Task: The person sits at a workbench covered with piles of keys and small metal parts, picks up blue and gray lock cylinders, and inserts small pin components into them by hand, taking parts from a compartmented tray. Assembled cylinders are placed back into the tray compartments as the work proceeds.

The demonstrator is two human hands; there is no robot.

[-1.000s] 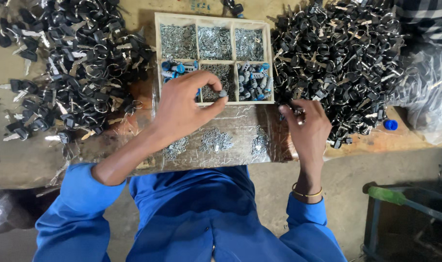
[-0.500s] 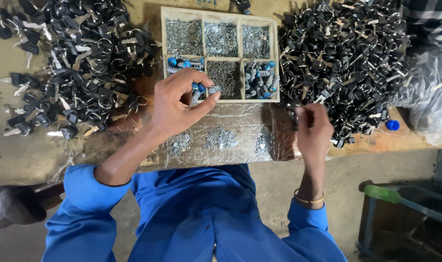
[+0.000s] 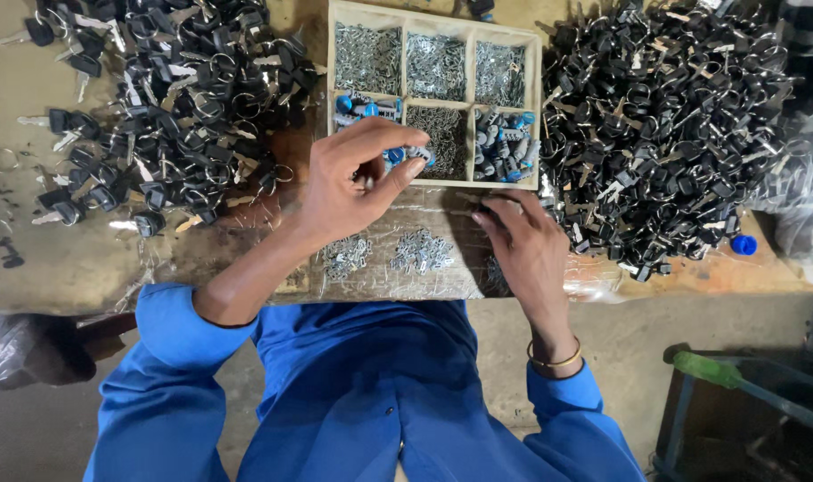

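Left hand (image 3: 353, 183) curled over the near edge of a shallow wooden tray (image 3: 331, 80), thumb and forefinger pinched on a small silvery metal piece (image 3: 368, 182); the piece is mostly hidden by the fingers, its shape not clear. The tray is pale wood, split by thin slats into six compartments: the three far ones hold fine, glinting metal bits, the near left and near right ones hold small blue-and-grey parts (image 3: 505, 147), the near middle more fine metal. The pinched piece sits just in front of the near left compartment. Right hand (image 3: 522, 245) rests palm down on a crinkled, shiny clear plastic sheet (image 3: 442, 281) in front of the tray, fingers loosely bent; whether it grips anything cannot be told. Two little heaps of silvery bits (image 3: 420, 252) lie on the sheet between the hands. Left of the tray, a spread pile of black-headed keys (image 3: 174, 98) on rings; right of it, a denser heap of the same (image 3: 665, 125). Worn brownish tabletop (image 3: 58, 259). Blue sleeves, a thin bangle (image 3: 554, 360) on the right wrist.
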